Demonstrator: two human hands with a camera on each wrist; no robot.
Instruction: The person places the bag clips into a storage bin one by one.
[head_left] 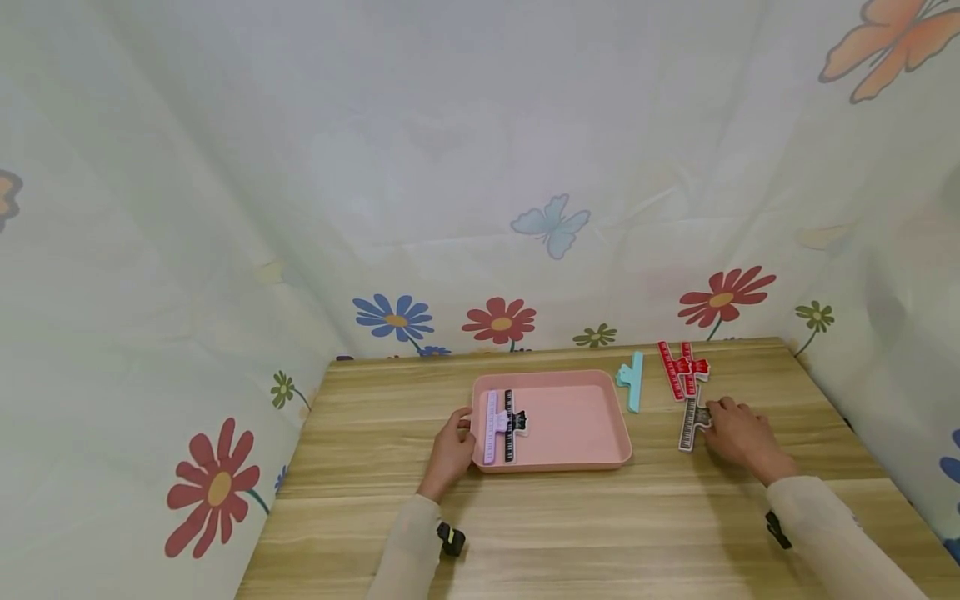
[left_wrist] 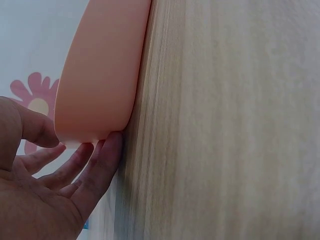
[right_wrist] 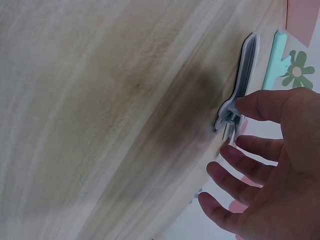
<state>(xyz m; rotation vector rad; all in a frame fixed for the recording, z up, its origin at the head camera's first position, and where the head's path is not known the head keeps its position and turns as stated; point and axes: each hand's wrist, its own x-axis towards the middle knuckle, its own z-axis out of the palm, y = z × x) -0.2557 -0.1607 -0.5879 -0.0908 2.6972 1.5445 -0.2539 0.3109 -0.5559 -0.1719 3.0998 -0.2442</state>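
"Where's our pink tray (head_left: 573, 423)?"
"Lower centre of the frame, its left edge gripped by our left hand (head_left: 452, 454)."
"And our right hand (head_left: 742, 433)?"
"Lower right, fingers narrow, pinching the gray clip (head_left: 688, 423); we judge this the picking-up step."
"So our next move likely calls for a steady lift."

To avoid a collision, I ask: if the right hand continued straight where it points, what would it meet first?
Most likely the grey clip, directly before the fingertips of the right hand; whether they touch it is hard to tell.
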